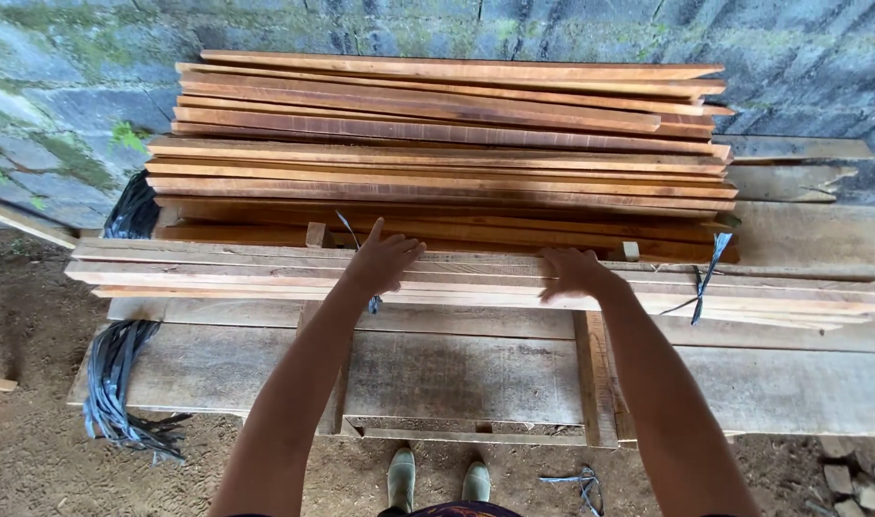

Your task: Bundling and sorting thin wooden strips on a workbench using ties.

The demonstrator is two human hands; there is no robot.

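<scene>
A bundle of thin wooden slats [476, 278] lies lengthwise across the frame, its long axis running left to right, on a rough plank worktop [457, 373] in front of a taller stack of reddish boards [447, 144]. The slats' ends reach almost to both edges of the worktop, the right ends tapering toward the far right.

Both arms stretch forward from the bottom of the picture, elbows low, wrists level. The left hand [383, 258] rests palm-down on the top of the bundle, fingers [404, 251] spread and flat, thumb raised toward the stack; it grips nothing. The right hand [573, 273] likewise lies open on the slats, fingers [552, 257] fanned leftward and pressed against the wood.

The bundle passes directly beneath both palms, extending well beyond each hand on either side. Blue strapping [707, 273] loops the slats near the right end, and another strand shows by the left hand. Dark straps [117, 378] hang off the worktop's left end above the dirt floor [35, 450]. A mossy block wall [64, 86] stands behind.
</scene>
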